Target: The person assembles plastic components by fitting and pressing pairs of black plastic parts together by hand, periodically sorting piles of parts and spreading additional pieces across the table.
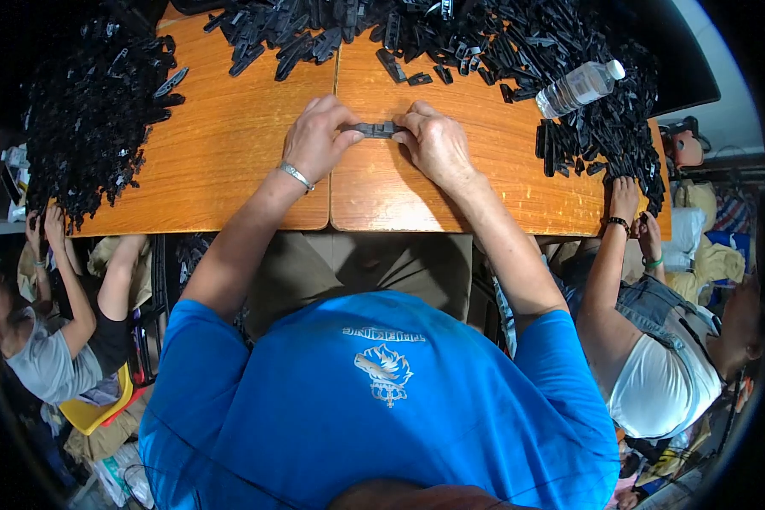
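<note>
From the head view, I see the left hand (317, 136) with its fingers (340, 114) pinched closed on one end of a slim black plastic part (376, 130), while the right hand (436, 143) grips the other end the same way. The part lies crosswise between them, over the seam of the wooden tabletop (229, 161); I can't tell whether it touches the wood. A dark heap (93, 119) sits to the left, more black pieces (518, 42) spread along the back and right, and a clear bottle (580, 88) lies tilted on them.
</note>
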`<control>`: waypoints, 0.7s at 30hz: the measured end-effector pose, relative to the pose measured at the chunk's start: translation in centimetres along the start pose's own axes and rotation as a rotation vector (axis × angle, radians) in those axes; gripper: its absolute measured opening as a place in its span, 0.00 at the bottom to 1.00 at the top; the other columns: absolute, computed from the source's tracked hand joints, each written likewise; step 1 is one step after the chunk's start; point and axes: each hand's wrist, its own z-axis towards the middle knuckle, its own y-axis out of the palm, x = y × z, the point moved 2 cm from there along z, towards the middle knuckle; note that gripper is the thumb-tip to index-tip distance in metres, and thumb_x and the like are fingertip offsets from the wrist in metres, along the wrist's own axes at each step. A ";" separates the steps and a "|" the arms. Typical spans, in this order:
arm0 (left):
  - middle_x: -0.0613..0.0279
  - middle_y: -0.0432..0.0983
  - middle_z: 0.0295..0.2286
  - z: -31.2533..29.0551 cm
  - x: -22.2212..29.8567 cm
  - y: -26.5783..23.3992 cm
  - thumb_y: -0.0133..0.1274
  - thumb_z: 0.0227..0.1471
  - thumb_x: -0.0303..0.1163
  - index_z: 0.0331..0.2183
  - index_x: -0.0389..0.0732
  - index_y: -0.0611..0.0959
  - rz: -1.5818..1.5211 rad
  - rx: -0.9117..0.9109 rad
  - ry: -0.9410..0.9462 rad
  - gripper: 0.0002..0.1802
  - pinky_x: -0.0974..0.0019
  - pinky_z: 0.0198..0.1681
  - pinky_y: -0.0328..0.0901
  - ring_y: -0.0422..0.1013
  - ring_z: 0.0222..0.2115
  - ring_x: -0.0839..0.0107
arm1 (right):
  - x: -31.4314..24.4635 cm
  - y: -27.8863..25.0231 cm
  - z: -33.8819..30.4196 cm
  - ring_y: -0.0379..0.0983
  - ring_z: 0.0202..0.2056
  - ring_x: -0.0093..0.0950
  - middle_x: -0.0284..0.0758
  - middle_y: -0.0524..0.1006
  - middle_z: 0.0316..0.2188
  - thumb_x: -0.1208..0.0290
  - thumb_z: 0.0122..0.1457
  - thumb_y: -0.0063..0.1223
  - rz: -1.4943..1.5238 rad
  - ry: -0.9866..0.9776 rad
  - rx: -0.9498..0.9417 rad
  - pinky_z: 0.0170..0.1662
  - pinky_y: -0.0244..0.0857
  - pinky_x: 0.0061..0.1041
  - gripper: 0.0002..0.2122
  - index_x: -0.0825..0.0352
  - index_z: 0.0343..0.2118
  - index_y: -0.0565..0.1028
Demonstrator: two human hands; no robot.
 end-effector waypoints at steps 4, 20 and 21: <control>0.58 0.75 0.32 0.4 0.3 0.6 0.69 0.49 0.27 0.34 0.38 0.85 0.006 0.056 0.025 0.10 0.56 0.39 0.69 0.73 0.36 0.56 | -0.2 1.3 2.2 0.80 0.34 0.42 0.37 0.80 0.34 0.77 0.51 0.69 -0.015 -0.178 0.010 0.35 0.75 0.39 0.12 0.67 0.40 0.84; 0.58 0.79 0.32 -9.6 -1.4 -18.1 0.64 0.50 0.24 0.42 0.37 0.86 0.017 -0.404 -0.442 0.14 0.59 0.40 0.71 0.77 0.34 0.63 | 1.9 -4.3 -2.4 0.84 0.36 0.44 0.46 0.83 0.38 0.54 0.58 0.69 -0.134 0.373 0.144 0.40 0.77 0.43 0.18 0.65 0.42 0.84; 0.56 0.80 0.34 -7.2 -0.8 -16.0 0.62 0.53 0.25 0.45 0.38 0.86 0.114 -0.357 -0.310 0.15 0.58 0.41 0.72 0.78 0.36 0.60 | 1.8 -4.0 -2.0 0.84 0.36 0.44 0.46 0.83 0.38 0.54 0.58 0.69 -0.142 0.370 0.149 0.40 0.77 0.43 0.18 0.65 0.42 0.84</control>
